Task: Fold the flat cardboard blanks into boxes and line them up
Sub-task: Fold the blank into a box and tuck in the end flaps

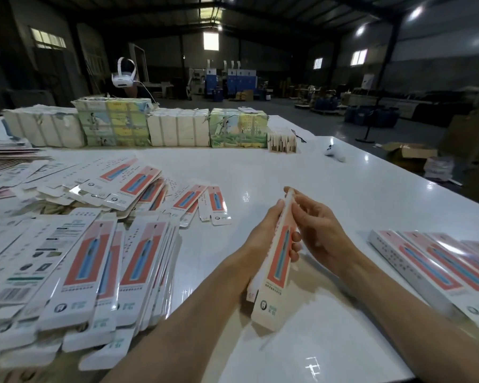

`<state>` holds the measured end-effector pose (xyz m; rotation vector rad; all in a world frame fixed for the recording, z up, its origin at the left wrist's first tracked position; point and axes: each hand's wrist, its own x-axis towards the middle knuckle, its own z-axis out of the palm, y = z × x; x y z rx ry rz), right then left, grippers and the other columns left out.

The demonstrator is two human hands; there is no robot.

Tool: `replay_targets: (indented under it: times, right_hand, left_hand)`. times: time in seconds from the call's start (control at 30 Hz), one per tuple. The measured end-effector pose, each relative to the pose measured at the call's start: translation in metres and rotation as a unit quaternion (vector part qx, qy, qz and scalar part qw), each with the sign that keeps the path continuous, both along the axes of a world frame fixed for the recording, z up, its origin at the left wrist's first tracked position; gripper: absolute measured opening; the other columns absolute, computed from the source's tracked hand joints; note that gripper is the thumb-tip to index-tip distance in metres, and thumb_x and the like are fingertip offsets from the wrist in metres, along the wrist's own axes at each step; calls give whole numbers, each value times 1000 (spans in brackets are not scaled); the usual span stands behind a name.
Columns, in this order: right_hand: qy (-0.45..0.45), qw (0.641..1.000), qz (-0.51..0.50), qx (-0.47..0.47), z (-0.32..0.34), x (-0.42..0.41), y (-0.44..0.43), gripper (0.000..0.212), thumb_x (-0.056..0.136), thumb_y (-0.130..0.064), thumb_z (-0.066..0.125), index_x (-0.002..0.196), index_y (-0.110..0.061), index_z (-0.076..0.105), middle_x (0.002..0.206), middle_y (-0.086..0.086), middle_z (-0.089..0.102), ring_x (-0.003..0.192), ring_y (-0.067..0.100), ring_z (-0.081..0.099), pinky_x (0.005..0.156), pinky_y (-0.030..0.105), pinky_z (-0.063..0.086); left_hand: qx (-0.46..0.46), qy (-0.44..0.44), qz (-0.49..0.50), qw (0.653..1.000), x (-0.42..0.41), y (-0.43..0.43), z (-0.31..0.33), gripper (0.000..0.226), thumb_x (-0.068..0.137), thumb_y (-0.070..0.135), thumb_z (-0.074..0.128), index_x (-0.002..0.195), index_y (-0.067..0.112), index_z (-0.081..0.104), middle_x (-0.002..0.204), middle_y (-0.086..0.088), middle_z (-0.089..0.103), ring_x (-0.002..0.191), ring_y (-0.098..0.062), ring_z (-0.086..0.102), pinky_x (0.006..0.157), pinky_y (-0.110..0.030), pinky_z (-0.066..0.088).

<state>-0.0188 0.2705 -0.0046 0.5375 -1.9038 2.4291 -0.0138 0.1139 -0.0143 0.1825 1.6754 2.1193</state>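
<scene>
A half-formed box [279, 261] stands on edge over the white desk [302, 172] at the centre of the view, its long axis running from 6 o'clock up to 12, the red and blue printed panel facing 9 o'clock. The left hand [262, 237] grasps it from the 9 o'clock side: the thumb lies up along the near edge and the fingertips [295, 246] curl round to show on the far face. The right hand [322, 230] meets the box at its 12 o'clock end, index finger laid along the top edge and the other fingers loosely bent beside it; whether it pinches the card or only presses on it I cannot tell.

At 9 o'clock of the box lies a fanned stack of flat blanks [94, 261], and more loose blanks [138, 183] are scattered at 10 o'clock. At 3 o'clock a row of finished boxes [440, 268] lies side by side, touching, near the desk edge. Along the far side, at 11 to 12 o'clock, wrapped bundles [114, 123] stand in a line, with a small upright pack of cards [282, 140] just beside the last one. A white handheld controller [335, 153] rests alone at 1 o'clock
</scene>
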Motion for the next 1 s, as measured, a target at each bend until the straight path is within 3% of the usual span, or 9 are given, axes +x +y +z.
replay_targets:
  times: [0.13,0.23,0.3,0.47,0.57,0.67,0.73,0.87,1.0]
  right_hand:
    - [5,999,-37,12,1,3,-6,38,95,-22,69,124,2,62,123,11,59,107,30,61,89,38,55]
    - [-31,997,-54,33,-6,3,-14,56,94,-35,76,144,-36,53,129,4,61,103,25,74,82,38,62]
    - [-41,994,-59,82,-10,3,-16,61,92,-45,73,146,-48,46,125,5,66,100,25,77,78,35,63]
    - [-4,993,-63,104,-12,5,-9,48,98,-50,71,140,-41,49,102,13,78,93,29,79,73,30,62]
    - [-2,992,-85,90,-11,5,-8,48,90,-59,77,129,-42,53,103,11,78,94,31,79,71,32,64]
    - [-6,989,-110,95,-13,3,-8,50,87,-66,77,124,-43,53,102,7,79,94,27,79,67,24,61]
    - [-7,988,-114,102,-15,2,-8,49,88,-65,76,124,-41,51,102,6,80,95,26,79,66,21,61]
    - [-3,989,-106,105,-13,2,-7,53,87,-65,78,125,-38,53,102,9,79,97,27,79,66,31,63]
    - [8,987,-115,108,-8,5,-3,45,91,-58,78,127,-39,58,105,5,79,95,28,80,71,37,65]
  left_hand:
    - [75,-81,4,994,-2,5,0,66,98,71,53,111,7,64,76,-7,61,60,-16,60,56,-26,55]
    - [101,-70,30,992,-3,4,-3,64,100,69,48,90,10,71,70,-7,63,53,-15,63,51,-25,56]
    - [108,-61,61,990,-4,0,-7,64,106,63,44,89,9,75,71,-9,67,54,-17,67,52,-26,58]
    - [72,-25,97,992,-4,-7,-14,49,106,48,45,109,5,67,100,-20,67,85,-34,66,95,-50,59]
    - [3,47,132,990,-3,-4,-16,54,109,60,38,116,14,66,97,-14,78,82,-31,79,83,-44,66]
    - [-9,124,180,976,-1,1,-20,29,107,63,37,129,46,47,106,-7,77,89,-28,80,81,-46,67]
    - [-20,187,215,958,0,2,-18,22,108,60,37,129,62,42,109,8,75,92,-21,80,77,-39,67]
    - [-4,197,149,969,5,4,-10,42,104,69,39,145,59,43,124,6,72,103,-16,77,78,-33,65]
    - [-48,219,90,970,8,6,-14,84,88,52,80,148,66,23,135,5,61,111,-18,74,87,-36,65]
